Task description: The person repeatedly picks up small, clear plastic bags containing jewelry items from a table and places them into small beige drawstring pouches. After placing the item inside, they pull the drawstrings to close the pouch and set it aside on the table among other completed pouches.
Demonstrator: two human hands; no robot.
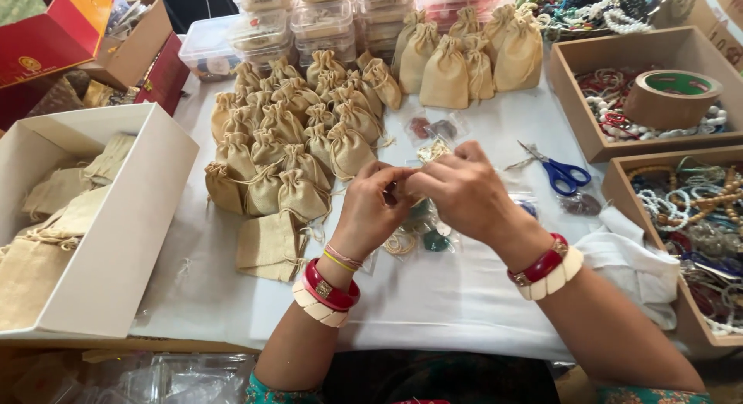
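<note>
Fingertips [408, 181] of both hands are pinched together over the middle of the surface [433, 296], and something very small is gripped between them; what it is cannot be told, since it is almost wholly hidden by the fingers. Its long axis and the way it points cannot be made out either. The left hand [371, 207] is curled closed from the near left, the right hand [464, 191] from the right, so that the small item is held up just above the cloth, seemingly so both sets of fingers can work on it at once. Red and cream bangles [329, 292] are worn on each wrist.

Directly beneath the hands, a few clear packets with coloured pieces [424, 232] are laid flat. Just beyond, small tan drawstring pouches [290, 152] are stood upright in a dense cluster, necks up, with larger pouches [464, 59] behind them. Blue-handled scissors [559, 172] are laid to the right, blades pointing away and to the left. Wooden trays of beads [689, 203] and a roll of brown tape [672, 98] are kept at the far right, and a white box of flat pouches [101, 218] at the left.
</note>
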